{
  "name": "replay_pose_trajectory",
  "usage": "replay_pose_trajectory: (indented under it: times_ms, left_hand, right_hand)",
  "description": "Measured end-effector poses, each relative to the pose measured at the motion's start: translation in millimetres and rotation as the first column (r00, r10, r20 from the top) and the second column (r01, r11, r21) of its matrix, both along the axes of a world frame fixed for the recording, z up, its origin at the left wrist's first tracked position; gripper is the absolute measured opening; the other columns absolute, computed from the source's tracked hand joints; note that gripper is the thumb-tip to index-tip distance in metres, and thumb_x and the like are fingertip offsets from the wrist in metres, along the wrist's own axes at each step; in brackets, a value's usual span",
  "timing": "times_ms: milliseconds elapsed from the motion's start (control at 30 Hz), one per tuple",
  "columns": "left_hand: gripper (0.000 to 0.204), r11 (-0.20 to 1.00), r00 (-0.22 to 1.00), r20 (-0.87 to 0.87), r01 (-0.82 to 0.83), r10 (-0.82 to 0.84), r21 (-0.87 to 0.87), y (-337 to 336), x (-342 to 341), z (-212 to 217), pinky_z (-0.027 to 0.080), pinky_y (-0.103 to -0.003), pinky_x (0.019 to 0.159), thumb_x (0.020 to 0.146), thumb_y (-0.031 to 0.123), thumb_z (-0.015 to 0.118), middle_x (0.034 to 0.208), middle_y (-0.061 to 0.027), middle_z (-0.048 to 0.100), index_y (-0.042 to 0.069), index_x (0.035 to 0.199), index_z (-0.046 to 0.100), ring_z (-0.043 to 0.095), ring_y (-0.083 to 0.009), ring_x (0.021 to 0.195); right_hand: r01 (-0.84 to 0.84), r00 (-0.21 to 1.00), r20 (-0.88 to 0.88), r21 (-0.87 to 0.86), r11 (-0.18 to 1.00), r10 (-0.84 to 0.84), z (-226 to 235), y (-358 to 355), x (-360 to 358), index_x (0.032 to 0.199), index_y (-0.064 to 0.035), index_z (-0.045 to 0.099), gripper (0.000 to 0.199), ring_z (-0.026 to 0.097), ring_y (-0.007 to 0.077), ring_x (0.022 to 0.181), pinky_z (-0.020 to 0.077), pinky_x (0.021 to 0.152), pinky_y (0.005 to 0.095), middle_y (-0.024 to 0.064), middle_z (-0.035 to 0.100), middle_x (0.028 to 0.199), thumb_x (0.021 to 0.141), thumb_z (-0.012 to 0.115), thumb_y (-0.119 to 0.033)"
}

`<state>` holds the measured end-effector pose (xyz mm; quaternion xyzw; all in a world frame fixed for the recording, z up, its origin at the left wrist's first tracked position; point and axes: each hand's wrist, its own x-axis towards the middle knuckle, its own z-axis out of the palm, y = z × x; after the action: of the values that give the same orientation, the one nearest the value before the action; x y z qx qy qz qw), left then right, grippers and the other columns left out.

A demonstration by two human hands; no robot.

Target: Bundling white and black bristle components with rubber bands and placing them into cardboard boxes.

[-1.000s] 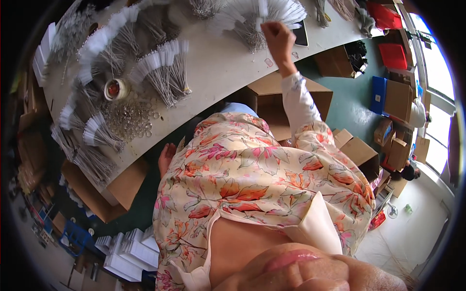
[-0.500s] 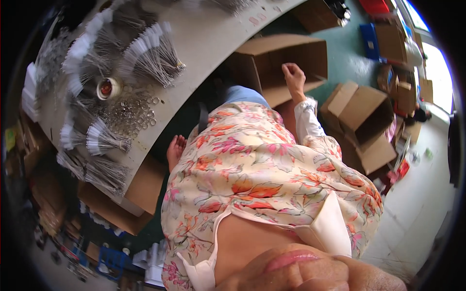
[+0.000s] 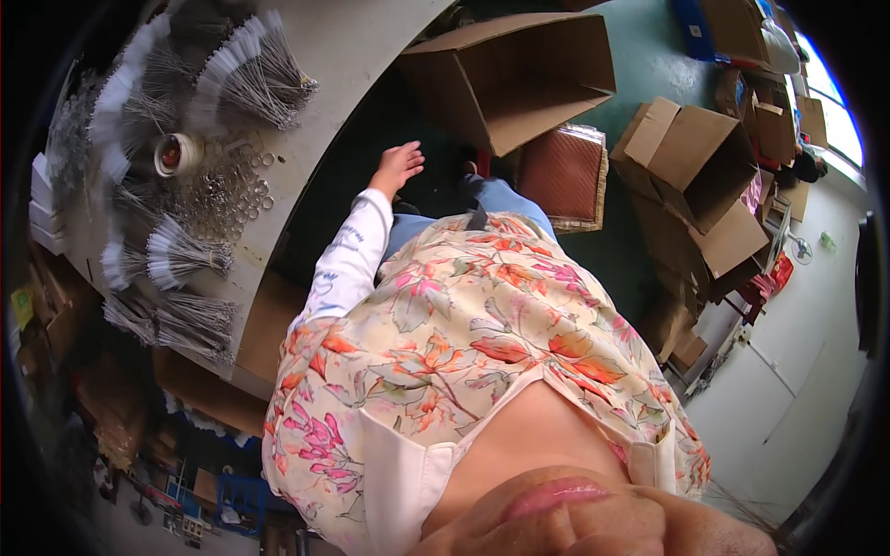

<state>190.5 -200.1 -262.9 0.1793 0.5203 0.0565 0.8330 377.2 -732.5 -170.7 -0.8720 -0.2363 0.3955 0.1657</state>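
Observation:
My left hand [image 3: 399, 169] is stretched forward past the table's edge, over the dark green floor. Its fingers are extended, and nothing is in it. A white printed sleeve covers that arm. My right hand does not show. Nearest the left hand are the table [image 3: 348, 69] on one side and a large open cardboard box [image 3: 533, 69] ahead. On the table lie bundles of thin wire stems with white ends [image 3: 255, 69], fanned out. Beside them is a scattered pile of small metal rings [image 3: 232, 199], next to a small round white container [image 3: 176, 155] with something reddish inside.
Right of my legs sits a seat with a brown woven pad [image 3: 561, 176]. Farther right, opened cardboard boxes [image 3: 691, 162] are stacked. Another box [image 3: 209, 389] is under the table's near end. A blue crate [image 3: 241, 505] stands at lower left.
My body has turned and shifted away from the table, uncovering the brown seat. My left hand has swung forward from beside my hip. The right hand, earlier raised by the box, has left view.

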Motion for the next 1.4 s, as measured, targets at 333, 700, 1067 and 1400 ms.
replay_pose_trajectory:
  times_ms: [333, 700, 1067, 1400]
  left_hand:
    - [0.075, 0.887, 0.887, -0.457, 0.263, -0.068, 0.38, -38, 223, -33, 0.04, -0.031, 0.092, 0.063, 0.035, 0.076, 0.117, -0.0254, 0.051, -0.012, 0.113, 0.047, 0.051, -0.029, 0.11]
    - [0.027, 0.696, 0.479, -0.863, 0.675, -0.162, 0.245, -59, 151, -69, 0.047, -0.039, 0.085, 0.074, 0.017, 0.055, 0.102, -0.0249, 0.059, -0.002, 0.093, 0.063, 0.057, -0.0357, 0.1]
    - [0.026, 0.97, 0.547, -0.824, 0.085, 0.147, 0.229, -203, -72, 47, 0.051, -0.038, 0.072, 0.069, 0.011, 0.06, 0.094, -0.0206, 0.063, -0.004, 0.089, 0.062, 0.062, -0.0293, 0.091]
    - [0.043, 0.54, 0.409, -0.45, -0.814, 0.794, 0.215, -463, -227, 105, 0.052, -0.05, 0.07, 0.072, -0.002, 0.055, 0.105, -0.0115, 0.056, 0.007, 0.114, 0.047, 0.058, -0.0303, 0.094]
  right_hand:
    - [0.059, 0.998, -0.006, 0.006, 0.998, -0.059, 45, 5, 158, 0.093, -0.0011, 0.064, 0.027, 0.059, 0.0118, 0.071, 0.0464, 0.066, 0.0261, 0.0083, 0.065, 0.08, 0.078, 0.063, -0.024]
    - [-0.18, 0.959, -0.233, -0.061, 0.982, 0.161, 28, 69, 330, 0.095, -0.0001, 0.063, 0.028, 0.059, 0.0122, 0.071, 0.0465, 0.066, 0.0256, 0.0081, 0.065, 0.081, 0.078, 0.062, -0.022]
    - [-0.263, 0.895, -0.384, -0.044, 0.964, 0.227, -42, 113, 367, 0.096, 0.0008, 0.063, 0.029, 0.059, 0.0126, 0.072, 0.0466, 0.067, 0.0252, 0.008, 0.065, 0.082, 0.078, 0.062, -0.021]
    - [-0.382, 0.87, -0.363, -0.067, 0.922, 0.335, -14, 216, 281, 0.087, 0.0002, 0.061, 0.015, 0.059, 0.0141, 0.064, 0.0484, 0.058, 0.0258, 0.0061, 0.061, 0.071, 0.079, 0.056, -0.011]
